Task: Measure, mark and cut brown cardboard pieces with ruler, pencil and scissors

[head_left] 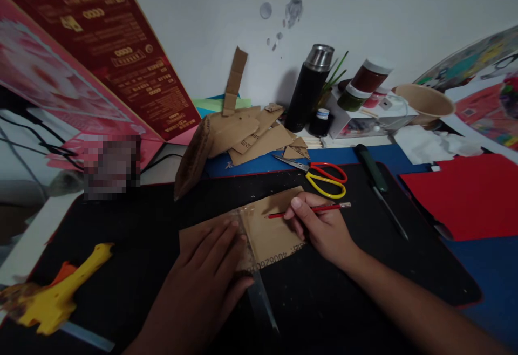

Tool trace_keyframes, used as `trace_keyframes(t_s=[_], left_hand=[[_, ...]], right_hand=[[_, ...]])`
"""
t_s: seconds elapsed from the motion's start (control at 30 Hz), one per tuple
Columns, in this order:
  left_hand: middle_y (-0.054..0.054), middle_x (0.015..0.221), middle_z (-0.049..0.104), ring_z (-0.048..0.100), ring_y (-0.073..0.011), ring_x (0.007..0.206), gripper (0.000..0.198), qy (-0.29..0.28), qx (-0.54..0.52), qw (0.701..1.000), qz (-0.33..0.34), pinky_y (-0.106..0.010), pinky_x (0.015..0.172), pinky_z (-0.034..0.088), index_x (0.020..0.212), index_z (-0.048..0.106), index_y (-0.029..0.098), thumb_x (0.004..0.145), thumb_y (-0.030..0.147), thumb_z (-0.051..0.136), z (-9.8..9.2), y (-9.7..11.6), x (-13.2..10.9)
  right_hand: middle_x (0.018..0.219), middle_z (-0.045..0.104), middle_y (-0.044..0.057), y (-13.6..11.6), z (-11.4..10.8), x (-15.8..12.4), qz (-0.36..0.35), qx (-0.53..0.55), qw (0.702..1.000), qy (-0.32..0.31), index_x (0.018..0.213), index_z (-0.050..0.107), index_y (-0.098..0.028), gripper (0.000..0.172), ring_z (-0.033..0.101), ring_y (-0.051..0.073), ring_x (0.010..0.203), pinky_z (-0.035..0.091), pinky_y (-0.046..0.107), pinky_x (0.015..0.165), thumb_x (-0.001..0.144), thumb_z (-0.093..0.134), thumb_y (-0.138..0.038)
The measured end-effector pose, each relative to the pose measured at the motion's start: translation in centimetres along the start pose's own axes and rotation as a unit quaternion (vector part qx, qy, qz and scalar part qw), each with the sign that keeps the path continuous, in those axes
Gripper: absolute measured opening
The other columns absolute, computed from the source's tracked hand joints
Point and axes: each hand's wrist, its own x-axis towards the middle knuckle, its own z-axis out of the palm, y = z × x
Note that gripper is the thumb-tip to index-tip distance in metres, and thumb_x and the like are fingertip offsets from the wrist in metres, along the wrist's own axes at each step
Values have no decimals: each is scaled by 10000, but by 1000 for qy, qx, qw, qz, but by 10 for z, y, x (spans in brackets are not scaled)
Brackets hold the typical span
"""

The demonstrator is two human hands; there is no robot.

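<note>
Left hand flat, right fingers bent

Scissors left of screwdriver, red paper on its right; flask beside bottle, both behind scissors; glue gun far left; bowl behind crumpled tissue

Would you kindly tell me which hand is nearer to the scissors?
Right. The right hand, holding a pencil, is just below the scissors in view; the left hand, resting on the cardboard, is farther off, below and to their left.
</note>
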Motion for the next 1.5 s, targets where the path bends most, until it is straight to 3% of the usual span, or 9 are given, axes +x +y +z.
trace_keyframes(t_s=[0.33,0.7,1.5], left_hand=[[-148,1551,672,637,-321,1417,464,-15,7,999,31,-466,1055,572,1407,684,178,1151,486,451,-2,-14,-9],[-155,1554,662,607,-329,1438,428,0,9,1000,28,-475,1105,548,1445,645,152,1125,399,507,2,-16,-16],[-149,1588,634,570,-338,1485,443,-18,-50,999,0,-513,1119,570,1486,614,153,1112,377,533,4,-16,-19]], right_hand=[[517,544,-49,-3,0,-1,11,-2,1000,4,806,723,-212,510,448,116,446,323,264,446,1027,683,-669],[522,552,-42,0,-4,-2,-14,-53,998,-9,821,753,-212,466,479,113,472,350,261,464,1085,650,-582],[527,572,-33,-8,-3,0,-9,-79,997,-15,826,762,-213,476,494,117,474,370,256,456,1082,648,-598]])
